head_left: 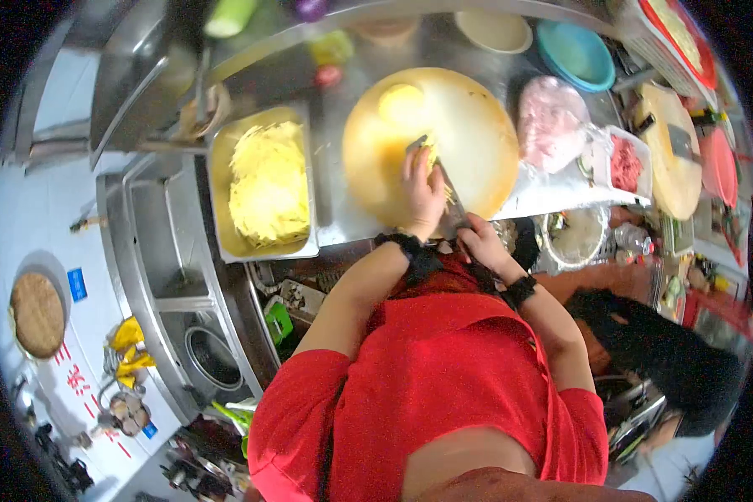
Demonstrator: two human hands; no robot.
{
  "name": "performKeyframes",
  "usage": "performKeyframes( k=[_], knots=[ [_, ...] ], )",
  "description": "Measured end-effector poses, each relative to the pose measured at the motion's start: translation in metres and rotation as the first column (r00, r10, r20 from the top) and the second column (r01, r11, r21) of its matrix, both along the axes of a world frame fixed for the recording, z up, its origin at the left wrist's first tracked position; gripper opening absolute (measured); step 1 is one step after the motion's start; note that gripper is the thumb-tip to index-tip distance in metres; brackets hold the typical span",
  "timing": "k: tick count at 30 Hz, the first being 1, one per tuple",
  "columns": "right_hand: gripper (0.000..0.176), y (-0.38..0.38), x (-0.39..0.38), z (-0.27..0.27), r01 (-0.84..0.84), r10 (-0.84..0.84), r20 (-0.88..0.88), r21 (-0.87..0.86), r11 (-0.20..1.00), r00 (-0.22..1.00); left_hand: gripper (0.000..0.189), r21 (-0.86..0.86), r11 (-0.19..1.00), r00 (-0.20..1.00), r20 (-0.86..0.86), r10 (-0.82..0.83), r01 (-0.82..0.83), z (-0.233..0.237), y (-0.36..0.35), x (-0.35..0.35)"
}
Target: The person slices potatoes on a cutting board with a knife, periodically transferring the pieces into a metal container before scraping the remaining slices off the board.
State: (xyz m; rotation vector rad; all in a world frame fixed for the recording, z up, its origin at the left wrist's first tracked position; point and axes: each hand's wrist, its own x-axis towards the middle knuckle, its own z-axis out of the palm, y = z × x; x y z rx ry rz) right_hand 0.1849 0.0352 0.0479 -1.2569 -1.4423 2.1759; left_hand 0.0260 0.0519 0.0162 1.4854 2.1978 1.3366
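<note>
My right hand (483, 244) is closed round the handle of a cleaver (453, 188), near the front edge of a round chopping board (485, 138). Along the blade, my left hand (424, 197) has its fingers curled over yellow potato pieces (432, 155), some cut into thin strips. A pale yellow mound of potato (403, 106) lies farther back on the board. To the left stands a deep metal tray (311, 209), heaped with shredded potato (268, 184). What lies under my left fingers is partly hidden.
Right of the board are a bag of pink contents (552, 124), a container of minced meat (625, 164) and another cutting board (671, 159). Bowls, one a blue basin (576, 54), stand behind. A metal sink (171, 230) is at left; a person in black (661, 351) is at right.
</note>
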Motion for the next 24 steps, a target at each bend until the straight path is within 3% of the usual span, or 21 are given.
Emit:
performKeyframes(
  k=[2, 6, 8, 9, 10, 13, 15, 16, 19, 21, 22, 24],
  knots=[
    [0.013, 0.005, -0.018, 0.025, -0.039, 0.039, 0.016, 0.013, 0.999, 0.999, 0.037, 0.149, 0.988, 0.996, 0.088, 0.026, -0.039, 0.01, 0.004, -0.014],
    [0.019, 0.014, -0.068, 0.058, -0.107, 0.11, -0.043, 0.064, 0.992, 0.993, 0.039, 0.277, 0.949, 0.987, -0.015, 0.157, -0.147, 0.062, -0.002, -0.071],
    [0.022, 0.015, -0.104, 0.075, -0.161, 0.193, -0.061, 0.344, 0.925, 0.979, 0.039, 0.334, 0.926, 0.97, -0.098, 0.221, -0.177, 0.086, -0.01, -0.109],
    [0.026, 0.018, -0.121, 0.087, -0.247, 0.259, -0.025, 0.223, 0.943, 0.966, 0.04, 0.351, 0.915, 0.971, -0.057, 0.233, -0.199, 0.094, -0.015, -0.127],
    [0.026, 0.019, -0.139, 0.089, -0.261, 0.275, -0.029, 0.234, 0.937, 0.961, 0.039, 0.389, 0.892, 0.953, -0.095, 0.289, -0.232, 0.096, -0.021, -0.146],
    [0.025, 0.016, -0.188, 0.096, -0.352, 0.367, 0.008, 0.304, 0.885, 0.93, 0.037, 0.36, 0.889, 0.923, -0.152, 0.354, -0.282, 0.08, -0.046, -0.216],
    [0.024, 0.014, -0.21, 0.085, -0.366, 0.373, 0.038, 0.309, 0.878, 0.927, 0.037, -0.058, 0.901, 0.794, -0.5, 0.346, -0.429, 0.052, -0.071, -0.26],
    [0.023, 0.016, -0.219, 0.084, -0.364, 0.361, 0.067, 0.311, 0.878, 0.93, 0.038, -0.059, 0.872, 0.758, -0.525, 0.388, -0.487, 0.053, -0.082, -0.27],
    [0.022, 0.013, -0.229, 0.085, -0.365, 0.372, 0.018, 0.235, 0.901, 0.928, 0.039, -0.045, 0.918, 0.821, -0.466, 0.329, -0.393, 0.074, -0.101, -0.273],
    [0.02, 0.008, -0.233, 0.088, -0.361, 0.369, -0.013, 0.179, 0.915, 0.929, 0.044, 0.108, 0.983, 0.862, -0.473, 0.183, -0.149, 0.095, -0.097, -0.253],
    [0.019, 0.007, -0.235, 0.09, -0.354, 0.362, -0.046, 0.126, 0.927, 0.931, 0.044, 0.109, 0.983, 0.863, -0.471, 0.184, -0.15, 0.097, -0.095, -0.248],
    [0.018, 0.004, -0.233, 0.093, -0.366, 0.374, -0.035, 0.136, 0.92, 0.927, 0.05, -0.047, 0.997, 0.78, -0.625, 0.021, -0.064, 0.1, -0.091, -0.245]
  ],
)
